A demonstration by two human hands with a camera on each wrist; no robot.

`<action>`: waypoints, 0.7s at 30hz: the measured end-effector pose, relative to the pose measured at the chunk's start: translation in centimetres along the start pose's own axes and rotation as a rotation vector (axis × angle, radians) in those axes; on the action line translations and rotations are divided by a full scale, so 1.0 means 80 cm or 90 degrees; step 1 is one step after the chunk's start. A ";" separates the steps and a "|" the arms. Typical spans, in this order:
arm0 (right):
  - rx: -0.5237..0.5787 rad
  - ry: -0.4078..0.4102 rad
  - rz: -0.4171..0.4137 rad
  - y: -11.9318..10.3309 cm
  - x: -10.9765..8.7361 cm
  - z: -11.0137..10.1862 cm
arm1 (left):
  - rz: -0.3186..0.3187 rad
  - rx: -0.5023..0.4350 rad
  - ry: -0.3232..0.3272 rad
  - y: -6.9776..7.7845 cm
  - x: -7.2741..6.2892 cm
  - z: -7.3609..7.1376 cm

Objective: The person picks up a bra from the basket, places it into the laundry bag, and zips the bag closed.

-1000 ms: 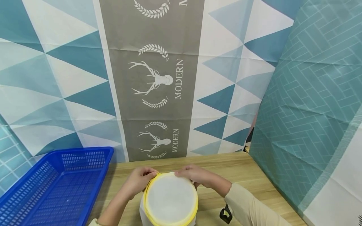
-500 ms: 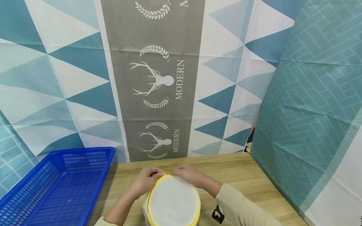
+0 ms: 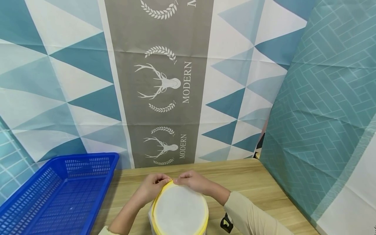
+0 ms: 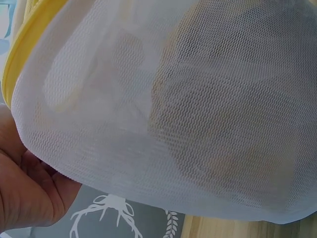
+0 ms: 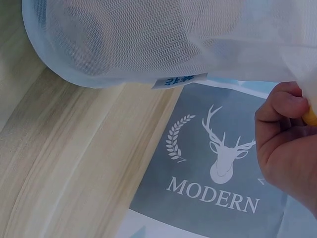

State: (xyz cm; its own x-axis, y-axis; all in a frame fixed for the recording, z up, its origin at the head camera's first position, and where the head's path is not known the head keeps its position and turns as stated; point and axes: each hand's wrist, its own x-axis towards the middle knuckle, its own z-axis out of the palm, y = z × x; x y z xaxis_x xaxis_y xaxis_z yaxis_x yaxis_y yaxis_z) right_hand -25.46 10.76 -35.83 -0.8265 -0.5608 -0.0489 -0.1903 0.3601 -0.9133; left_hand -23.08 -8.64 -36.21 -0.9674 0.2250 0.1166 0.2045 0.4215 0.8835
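A white mesh laundry bag point(image 3: 180, 209) stands upright at the table's front, its round top edged by a yellow zip point(image 3: 154, 212). At the far rim, my left hand point(image 3: 151, 189) pinches the zip edge between thumb and fingers. Close beside it, my right hand point(image 3: 192, 182) pinches the same rim, thumb on top. The left wrist view shows the mesh wall point(image 4: 109, 129) with darker shapes behind it, too veiled to name. In the right wrist view a small label point(image 5: 179, 80) with blue print hangs from the bag, and my curled fingers point(image 5: 287, 101) grip near the yellow edge.
A blue plastic basket point(image 3: 70, 195) with perforated sides stands left of the bag on the wooden table point(image 3: 229, 173). A small black object point(image 3: 227, 223) shows below the right sleeve. Patterned cloth point(image 3: 167, 81) hangs behind the table, and teal cloth point(image 3: 320, 130) on the right.
The bag and left hand have shifted slightly right. My right hand has moved left along the rim, closer to the left hand, and its thumb now presses the edge there.
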 end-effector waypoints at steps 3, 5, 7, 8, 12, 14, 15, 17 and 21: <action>0.004 0.002 0.000 0.002 0.000 -0.001 | -0.001 0.002 0.014 0.000 -0.001 0.001; 0.009 0.005 0.001 0.003 -0.001 -0.001 | -0.002 0.002 0.019 0.000 -0.002 0.002; 0.013 0.008 0.002 0.004 -0.002 -0.001 | -0.004 0.003 0.023 -0.001 -0.003 0.002; 0.015 0.010 0.003 0.004 -0.002 -0.001 | -0.004 0.003 0.025 -0.001 -0.003 0.002; 0.017 0.016 0.009 0.005 -0.002 0.000 | -0.011 0.008 0.034 -0.003 -0.004 0.003; 0.020 0.018 0.013 0.005 -0.002 0.000 | -0.016 0.008 0.039 -0.004 -0.004 0.003; 0.019 0.018 0.013 0.005 -0.002 0.000 | -0.018 0.008 0.040 -0.004 -0.004 0.004; 0.023 0.019 0.015 0.005 -0.002 0.000 | -0.022 0.010 0.043 -0.005 -0.003 0.004; 0.007 0.029 0.006 0.005 0.001 -0.001 | -0.020 0.008 0.038 -0.005 -0.003 0.004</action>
State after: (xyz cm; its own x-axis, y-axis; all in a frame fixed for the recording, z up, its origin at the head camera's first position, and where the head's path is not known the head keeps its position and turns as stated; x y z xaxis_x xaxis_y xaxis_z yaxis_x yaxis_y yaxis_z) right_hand -25.62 10.91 -36.16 -0.8514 -0.5230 -0.0401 -0.1762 0.3572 -0.9173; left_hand -22.88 -8.59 -36.70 -0.9804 0.1592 0.1161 0.1756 0.4388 0.8813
